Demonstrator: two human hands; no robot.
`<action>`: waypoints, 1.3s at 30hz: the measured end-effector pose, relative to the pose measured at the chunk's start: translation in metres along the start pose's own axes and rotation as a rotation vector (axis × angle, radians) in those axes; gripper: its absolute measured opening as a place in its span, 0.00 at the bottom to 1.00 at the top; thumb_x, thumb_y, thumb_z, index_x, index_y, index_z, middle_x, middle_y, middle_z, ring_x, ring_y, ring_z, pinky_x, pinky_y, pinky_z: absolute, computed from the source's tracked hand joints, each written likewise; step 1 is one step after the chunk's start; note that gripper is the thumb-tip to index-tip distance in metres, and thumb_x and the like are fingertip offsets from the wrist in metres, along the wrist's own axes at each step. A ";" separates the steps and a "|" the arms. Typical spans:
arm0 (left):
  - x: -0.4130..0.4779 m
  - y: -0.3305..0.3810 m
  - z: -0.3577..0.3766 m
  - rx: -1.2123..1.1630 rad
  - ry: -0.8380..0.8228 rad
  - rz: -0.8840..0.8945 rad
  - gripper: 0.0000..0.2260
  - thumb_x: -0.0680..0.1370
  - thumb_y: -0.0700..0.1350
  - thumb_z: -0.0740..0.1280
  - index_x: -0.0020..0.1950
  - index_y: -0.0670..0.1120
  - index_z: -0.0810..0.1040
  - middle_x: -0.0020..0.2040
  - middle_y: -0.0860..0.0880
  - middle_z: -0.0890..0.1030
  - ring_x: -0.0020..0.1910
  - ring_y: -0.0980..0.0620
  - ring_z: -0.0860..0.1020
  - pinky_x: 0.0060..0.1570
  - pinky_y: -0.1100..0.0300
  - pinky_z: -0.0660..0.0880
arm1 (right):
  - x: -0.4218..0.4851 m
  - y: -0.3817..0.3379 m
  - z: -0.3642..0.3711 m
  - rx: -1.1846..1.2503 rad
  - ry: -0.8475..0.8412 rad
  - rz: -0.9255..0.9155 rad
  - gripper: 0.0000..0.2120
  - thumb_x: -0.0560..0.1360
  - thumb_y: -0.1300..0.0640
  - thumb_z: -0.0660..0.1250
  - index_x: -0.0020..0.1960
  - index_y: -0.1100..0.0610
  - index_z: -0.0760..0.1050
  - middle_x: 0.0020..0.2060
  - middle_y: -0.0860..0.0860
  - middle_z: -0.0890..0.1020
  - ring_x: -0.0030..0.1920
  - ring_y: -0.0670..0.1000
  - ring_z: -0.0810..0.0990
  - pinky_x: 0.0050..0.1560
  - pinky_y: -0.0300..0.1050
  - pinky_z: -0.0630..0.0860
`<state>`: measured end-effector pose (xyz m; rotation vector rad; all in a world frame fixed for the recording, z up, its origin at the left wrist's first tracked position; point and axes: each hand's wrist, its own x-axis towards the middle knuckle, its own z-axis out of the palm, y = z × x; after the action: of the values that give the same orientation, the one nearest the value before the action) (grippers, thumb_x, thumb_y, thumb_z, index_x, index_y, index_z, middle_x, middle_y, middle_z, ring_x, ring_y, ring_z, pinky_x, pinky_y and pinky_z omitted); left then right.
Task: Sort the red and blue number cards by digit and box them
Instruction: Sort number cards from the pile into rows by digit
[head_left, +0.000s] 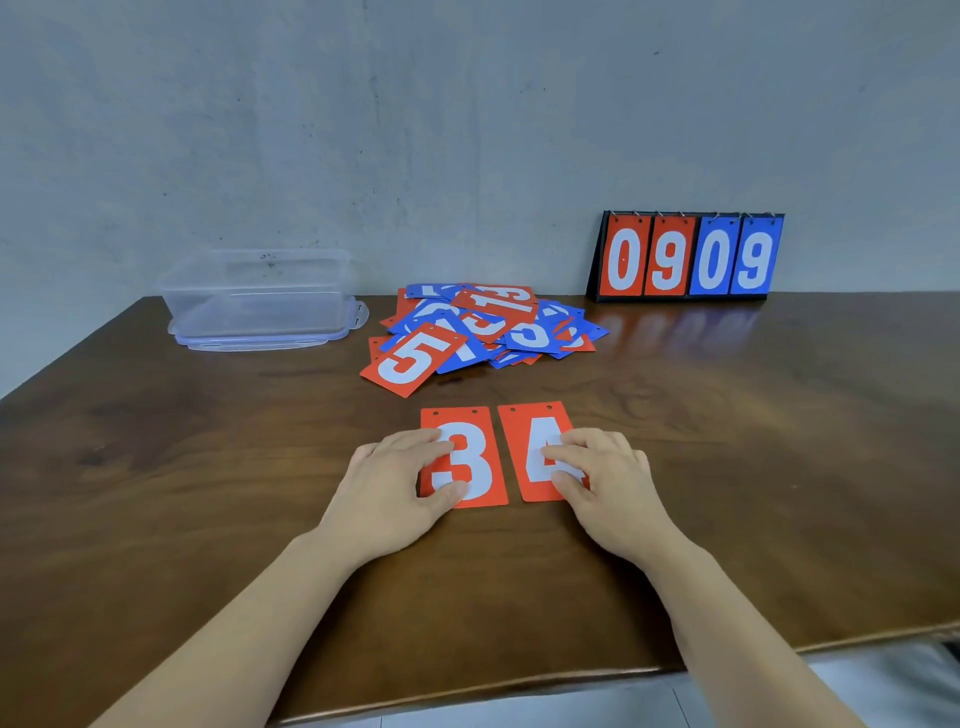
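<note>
Since the sorting has barely begun, the clear box (254, 291) at the far left of the worktop (182, 493) holds no cards that we can see; it stands open on what looks like its own lid (260, 340), parked out of the way until the piles are ready. Nearer to us, our left hand (384, 488) holds the red 3 card (483, 467) flat on the wood, its fingers (415, 441) bent and close together over the card's left edge and the thumb pressing the lower corner, we judge so that the card cannot slide while it is squared up. Behind it lies the loose heap of red and blue cards (493, 322), overlapping at all angles, with a red 5 card (413, 358) jutting out at the near left; that is where the rest of the work waits. Just beside the 3, with a thin strip of wood between, lies the red 4 card (524, 431), held the same way by our right hand (608, 483), fingers narrow and curled over its right side. Laying them side by side in number order seems to be the point: each card marks a place for its digit. At the far right a flip scoreboard (685, 257) stands against the wall, showing 0 9 0 9, untouched.
</note>
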<state>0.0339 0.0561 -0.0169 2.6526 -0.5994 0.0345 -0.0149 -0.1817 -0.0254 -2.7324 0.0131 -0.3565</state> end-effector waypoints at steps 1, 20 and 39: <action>-0.001 0.000 0.000 0.006 0.000 -0.003 0.25 0.76 0.64 0.61 0.72 0.59 0.67 0.75 0.60 0.64 0.74 0.60 0.60 0.73 0.53 0.54 | 0.000 0.000 0.000 -0.009 -0.003 0.000 0.15 0.80 0.52 0.61 0.65 0.42 0.74 0.66 0.42 0.70 0.67 0.45 0.63 0.59 0.41 0.56; 0.023 -0.010 -0.024 -0.217 0.130 -0.067 0.20 0.78 0.56 0.65 0.70 0.56 0.71 0.71 0.57 0.70 0.72 0.56 0.64 0.73 0.49 0.60 | 0.040 0.016 -0.026 0.164 0.027 0.005 0.15 0.78 0.54 0.64 0.64 0.48 0.76 0.62 0.45 0.75 0.64 0.47 0.68 0.67 0.50 0.65; 0.159 -0.057 -0.011 0.002 0.264 -0.570 0.34 0.74 0.63 0.66 0.75 0.51 0.62 0.72 0.50 0.69 0.71 0.46 0.65 0.68 0.46 0.60 | 0.227 -0.018 0.041 -0.392 -0.347 -0.311 0.31 0.80 0.35 0.42 0.79 0.46 0.44 0.77 0.55 0.39 0.77 0.55 0.38 0.74 0.59 0.41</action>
<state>0.2030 0.0429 -0.0110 2.6579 0.2462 0.2127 0.2145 -0.1628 0.0006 -3.1508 -0.4875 0.0532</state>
